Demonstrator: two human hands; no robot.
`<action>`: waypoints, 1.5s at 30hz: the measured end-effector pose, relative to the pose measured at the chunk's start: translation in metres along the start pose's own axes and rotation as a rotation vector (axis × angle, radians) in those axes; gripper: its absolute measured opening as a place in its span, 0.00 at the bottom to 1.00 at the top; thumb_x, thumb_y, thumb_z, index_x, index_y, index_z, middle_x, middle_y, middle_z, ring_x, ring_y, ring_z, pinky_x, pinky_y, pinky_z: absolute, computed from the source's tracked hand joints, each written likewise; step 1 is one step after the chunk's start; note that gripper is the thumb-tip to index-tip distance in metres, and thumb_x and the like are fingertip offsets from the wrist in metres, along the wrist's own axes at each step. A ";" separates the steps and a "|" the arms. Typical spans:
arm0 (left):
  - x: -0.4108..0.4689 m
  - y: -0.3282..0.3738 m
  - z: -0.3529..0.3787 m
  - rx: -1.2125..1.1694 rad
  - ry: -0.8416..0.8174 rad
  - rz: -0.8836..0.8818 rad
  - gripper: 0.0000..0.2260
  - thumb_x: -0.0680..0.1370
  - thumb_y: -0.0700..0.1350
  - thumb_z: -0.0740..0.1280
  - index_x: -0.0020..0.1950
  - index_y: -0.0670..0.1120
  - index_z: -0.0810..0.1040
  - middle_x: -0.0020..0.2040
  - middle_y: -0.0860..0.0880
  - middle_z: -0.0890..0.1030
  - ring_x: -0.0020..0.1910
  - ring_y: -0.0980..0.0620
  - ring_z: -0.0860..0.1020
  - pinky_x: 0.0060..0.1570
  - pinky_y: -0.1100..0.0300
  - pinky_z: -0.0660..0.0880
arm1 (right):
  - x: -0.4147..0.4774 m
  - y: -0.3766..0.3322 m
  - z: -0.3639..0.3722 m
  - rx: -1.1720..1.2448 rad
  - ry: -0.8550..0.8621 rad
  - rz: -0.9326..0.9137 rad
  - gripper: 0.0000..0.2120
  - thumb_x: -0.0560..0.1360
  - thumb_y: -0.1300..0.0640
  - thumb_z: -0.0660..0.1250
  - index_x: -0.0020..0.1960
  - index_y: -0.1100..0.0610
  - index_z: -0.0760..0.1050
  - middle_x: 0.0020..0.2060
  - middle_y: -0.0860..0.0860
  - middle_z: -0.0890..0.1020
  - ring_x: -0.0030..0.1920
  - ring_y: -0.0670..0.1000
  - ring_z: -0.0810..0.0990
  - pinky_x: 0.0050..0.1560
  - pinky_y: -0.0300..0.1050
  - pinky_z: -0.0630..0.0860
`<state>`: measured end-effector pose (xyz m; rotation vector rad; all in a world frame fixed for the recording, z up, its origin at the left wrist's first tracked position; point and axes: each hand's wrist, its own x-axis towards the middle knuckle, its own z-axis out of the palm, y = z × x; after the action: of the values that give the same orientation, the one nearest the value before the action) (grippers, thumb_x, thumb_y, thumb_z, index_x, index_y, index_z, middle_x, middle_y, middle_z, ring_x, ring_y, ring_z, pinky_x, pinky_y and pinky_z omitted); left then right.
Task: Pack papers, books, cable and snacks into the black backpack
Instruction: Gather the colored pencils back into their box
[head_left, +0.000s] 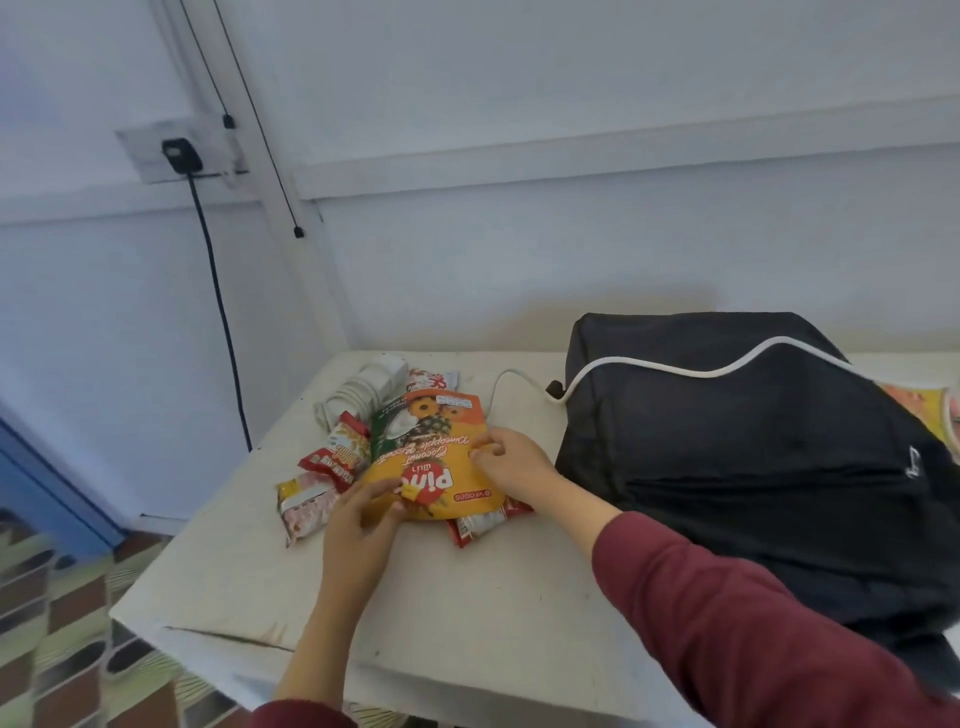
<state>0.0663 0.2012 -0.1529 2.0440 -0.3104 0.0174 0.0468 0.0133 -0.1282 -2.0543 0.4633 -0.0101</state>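
Observation:
A large orange biscuit packet (434, 457) lies on a pile of smaller snack packets (332, 457) at the table's middle left. My left hand (363, 519) pinches its near left edge. My right hand (511, 462) grips its right edge. The black backpack (753, 467) lies on its side to the right, close to my right forearm. A white cable (675, 366) runs over the backpack's top, and its coiled end with the adapter (371, 384) rests behind the snacks. A colourful book or paper (930, 415) shows past the backpack's far right.
The white table (467, 623) stands in a room corner against pale walls. A black plug (181, 154) sits in a wall socket at the upper left, its cord hanging down beside the table. Patterned floor lies below left.

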 end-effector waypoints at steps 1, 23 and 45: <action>-0.001 0.001 0.001 -0.054 0.008 -0.028 0.12 0.75 0.41 0.68 0.48 0.60 0.77 0.58 0.49 0.76 0.59 0.49 0.72 0.54 0.56 0.70 | 0.002 0.000 -0.001 0.040 0.005 0.020 0.14 0.78 0.53 0.62 0.63 0.50 0.72 0.60 0.51 0.74 0.52 0.51 0.77 0.53 0.45 0.77; -0.007 0.103 0.017 -0.714 -0.480 -0.131 0.14 0.61 0.34 0.74 0.39 0.52 0.81 0.42 0.50 0.84 0.40 0.47 0.83 0.30 0.57 0.79 | -0.122 0.012 -0.106 0.554 0.027 -0.252 0.21 0.75 0.67 0.63 0.58 0.43 0.74 0.60 0.46 0.75 0.56 0.52 0.79 0.49 0.51 0.81; -0.072 0.166 0.110 -0.268 -1.032 0.119 0.08 0.78 0.41 0.62 0.40 0.42 0.74 0.36 0.46 0.80 0.34 0.51 0.77 0.32 0.59 0.74 | -0.239 0.126 -0.182 1.026 0.519 -0.037 0.23 0.67 0.63 0.67 0.59 0.43 0.78 0.53 0.54 0.83 0.47 0.62 0.83 0.36 0.53 0.81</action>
<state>-0.0536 0.0471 -0.0718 1.6104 -1.0014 -0.9711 -0.2508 -0.1157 -0.0974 -1.0231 0.5726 -0.6764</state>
